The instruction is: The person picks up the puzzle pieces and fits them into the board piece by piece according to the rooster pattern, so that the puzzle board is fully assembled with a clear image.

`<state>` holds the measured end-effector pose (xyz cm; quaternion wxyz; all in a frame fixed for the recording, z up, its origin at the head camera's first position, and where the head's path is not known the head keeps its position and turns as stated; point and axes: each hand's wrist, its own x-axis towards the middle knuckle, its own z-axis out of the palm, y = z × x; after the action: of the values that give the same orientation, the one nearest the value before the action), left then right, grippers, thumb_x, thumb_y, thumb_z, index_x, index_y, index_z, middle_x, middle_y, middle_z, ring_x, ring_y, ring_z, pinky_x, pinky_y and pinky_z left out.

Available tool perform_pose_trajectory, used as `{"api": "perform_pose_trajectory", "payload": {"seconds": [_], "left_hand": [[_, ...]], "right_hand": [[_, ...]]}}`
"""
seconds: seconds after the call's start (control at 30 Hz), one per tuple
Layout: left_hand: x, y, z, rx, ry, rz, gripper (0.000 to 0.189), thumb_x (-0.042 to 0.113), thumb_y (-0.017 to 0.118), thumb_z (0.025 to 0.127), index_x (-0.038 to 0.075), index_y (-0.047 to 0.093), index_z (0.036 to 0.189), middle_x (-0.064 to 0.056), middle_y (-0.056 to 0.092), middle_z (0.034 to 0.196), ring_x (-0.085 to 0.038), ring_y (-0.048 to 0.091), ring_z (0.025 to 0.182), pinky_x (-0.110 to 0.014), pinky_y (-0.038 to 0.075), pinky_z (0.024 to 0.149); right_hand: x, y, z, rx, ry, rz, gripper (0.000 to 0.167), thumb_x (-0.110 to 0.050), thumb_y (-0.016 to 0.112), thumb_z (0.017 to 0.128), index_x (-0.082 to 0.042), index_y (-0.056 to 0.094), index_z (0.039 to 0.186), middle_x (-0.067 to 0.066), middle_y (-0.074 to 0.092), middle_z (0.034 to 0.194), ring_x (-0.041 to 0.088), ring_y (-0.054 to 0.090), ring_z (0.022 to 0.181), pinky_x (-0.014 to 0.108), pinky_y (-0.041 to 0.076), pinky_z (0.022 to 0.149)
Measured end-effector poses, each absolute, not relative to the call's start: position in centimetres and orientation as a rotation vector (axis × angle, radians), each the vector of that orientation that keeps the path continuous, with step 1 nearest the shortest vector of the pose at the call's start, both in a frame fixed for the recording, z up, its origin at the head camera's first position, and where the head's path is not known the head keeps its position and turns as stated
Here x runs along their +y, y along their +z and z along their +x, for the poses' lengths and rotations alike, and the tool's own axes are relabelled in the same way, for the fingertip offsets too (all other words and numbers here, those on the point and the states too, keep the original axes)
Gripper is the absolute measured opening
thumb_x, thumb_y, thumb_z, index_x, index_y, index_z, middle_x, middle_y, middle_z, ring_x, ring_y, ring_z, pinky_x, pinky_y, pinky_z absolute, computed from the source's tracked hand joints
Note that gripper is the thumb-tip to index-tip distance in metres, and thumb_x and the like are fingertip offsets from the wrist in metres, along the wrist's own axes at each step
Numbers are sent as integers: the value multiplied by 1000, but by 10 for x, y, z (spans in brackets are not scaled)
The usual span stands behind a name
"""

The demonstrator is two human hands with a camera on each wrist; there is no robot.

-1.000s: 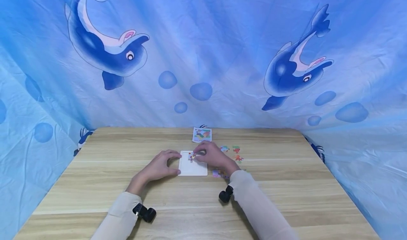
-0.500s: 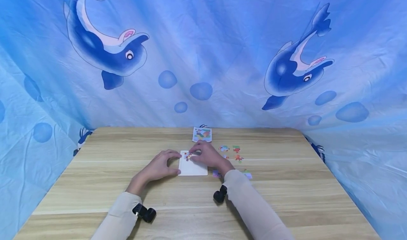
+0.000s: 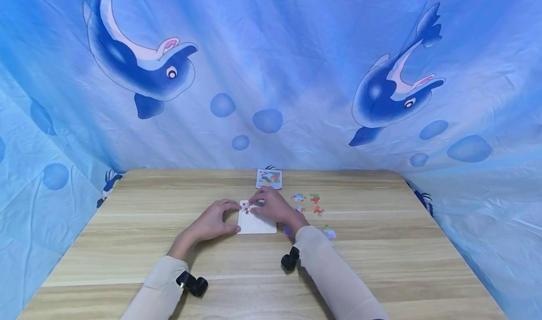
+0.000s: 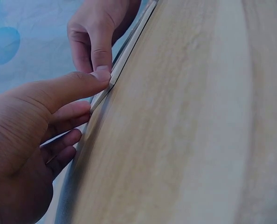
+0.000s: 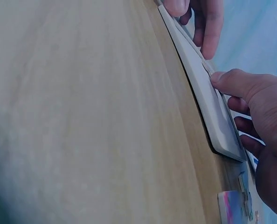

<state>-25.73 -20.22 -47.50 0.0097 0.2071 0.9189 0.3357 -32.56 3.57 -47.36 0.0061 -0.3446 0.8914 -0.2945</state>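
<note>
A flat white puzzle tray [image 3: 257, 226] lies on the wooden table. My left hand [image 3: 213, 221] holds its left edge, thumb by the near corner and fingers by the far one. At the tray's far left corner sits a small colourful jigsaw piece [image 3: 246, 208], which my right hand [image 3: 275, 206] pinches between thumb and fingers, partly covering it. In the right wrist view the right thumb [image 5: 229, 81] is over the tray [image 5: 208, 109]. The left wrist view has the left thumb [image 4: 78, 86] against the tray's corner; the piece itself is hidden there.
Several loose jigsaw pieces lie right of the tray, among them a red and green one [image 3: 314, 198], an orange one [image 3: 318, 210] and a purple one [image 3: 329, 234]. Behind the tray is a picture card [image 3: 269, 179]. A blue dolphin curtain [image 3: 296, 75] hangs behind the table.
My right hand has slid left with the jigsaw piece, into the tray's far left corner. More loose pieces now show beside the right wrist. My left hand has stayed in place.
</note>
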Motion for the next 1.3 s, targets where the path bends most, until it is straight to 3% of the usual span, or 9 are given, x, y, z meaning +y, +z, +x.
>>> {"api": "perform_pose_trajectory", "payload": {"seconds": [0.5, 0.73, 1.0, 1.3], "left_hand": [[-202, -477, -256, 2884, 1032, 650, 60, 31, 85, 80, 9, 68, 133, -15, 61, 143, -42, 53, 135, -64, 38, 116], [-201, -478, -258, 2881, 1050, 622, 61, 29, 85, 79, 9, 68, 133, -14, 61, 143, -41, 52, 136, -62, 38, 118], [-202, -478, -258, 2881, 1046, 601, 61, 30, 86, 79, 11, 67, 134, -14, 59, 145, -41, 51, 138, -62, 37, 117], [-200, -478, -257, 2878, 1056, 594, 61, 31, 86, 79, 12, 67, 134, -13, 60, 145, -40, 51, 138, -62, 37, 118]], "right_hand": [[47, -472, -326, 2714, -972, -990, 32, -21, 76, 93, -11, 76, 123, 5, 71, 122, 21, 64, 116, 40, 53, 103], [91, -470, -323, 2637, -1130, -823, 31, -24, 73, 96, -15, 75, 125, -1, 64, 128, 22, 59, 123, 45, 52, 107], [148, -467, -329, 2719, -1165, -754, 31, -24, 75, 94, -16, 75, 124, 9, 61, 142, 34, 50, 140, 57, 41, 119], [188, -474, -340, 2768, -1127, -693, 34, -21, 74, 95, -13, 73, 128, 12, 56, 143, 35, 55, 131, 53, 52, 108]]}}
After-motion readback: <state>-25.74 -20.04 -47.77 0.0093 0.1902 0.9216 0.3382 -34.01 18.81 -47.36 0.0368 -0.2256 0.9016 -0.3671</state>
